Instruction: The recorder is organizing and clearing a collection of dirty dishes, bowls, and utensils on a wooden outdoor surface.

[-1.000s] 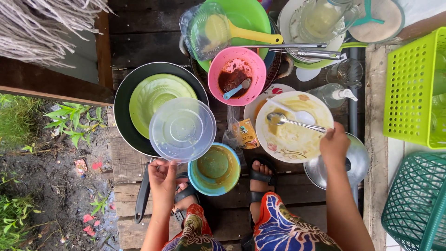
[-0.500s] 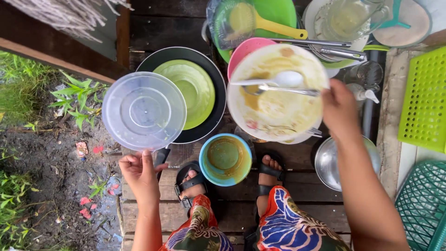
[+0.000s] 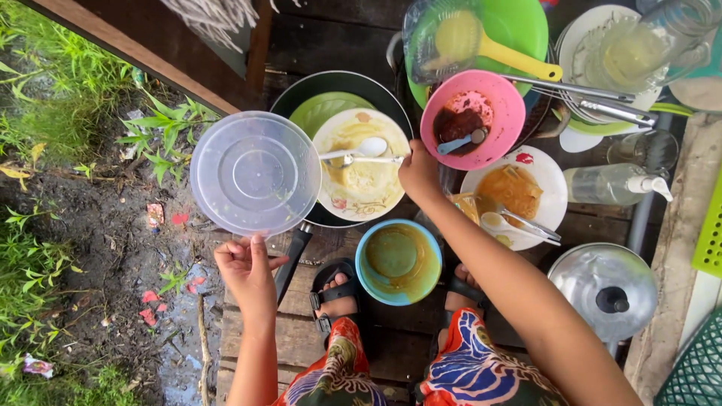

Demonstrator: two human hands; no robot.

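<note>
I am crouched on a dark, wet wooden plank surface (image 3: 331, 30) outdoors, looking straight down at a spread of dirty dishes. My left hand (image 3: 247, 265) pinches the near rim of a clear round plastic lid (image 3: 256, 173) between thumb and fingertips, holding it out over the left edge of the planks. My right hand (image 3: 420, 171) is closed on the right rim of a cream plate (image 3: 361, 184) smeared with yellow sauce. The plate lies inside a black frying pan (image 3: 338, 81), on top of a light green plate (image 3: 323, 109), and a white spoon (image 3: 370, 146) and a metal fork (image 3: 365, 159) lie across it.

Just in front of my sandalled feet (image 3: 336, 295) stands a blue bowl (image 3: 398, 262) with a greenish-brown inside. To the right of my right hand sit a pink bowl (image 3: 500, 113) holding dark sauce and a small blue spoon, and a white plate (image 3: 538, 177) with orange leftovers and cutlery. Farther back are a bright green bowl (image 3: 519, 30) with a yellow ladle (image 3: 481, 45), and a clear glass jug (image 3: 639, 49) resting on a stack of plates. A clear pump bottle (image 3: 613, 184) lies on its side, and a metal pot lid (image 3: 605, 289) sits near my right knee.

To the left, beyond the planks, is muddy ground (image 3: 113, 248) with grass and weeds (image 3: 30, 293). Green plastic baskets (image 3: 711, 225) line the right edge.
</note>
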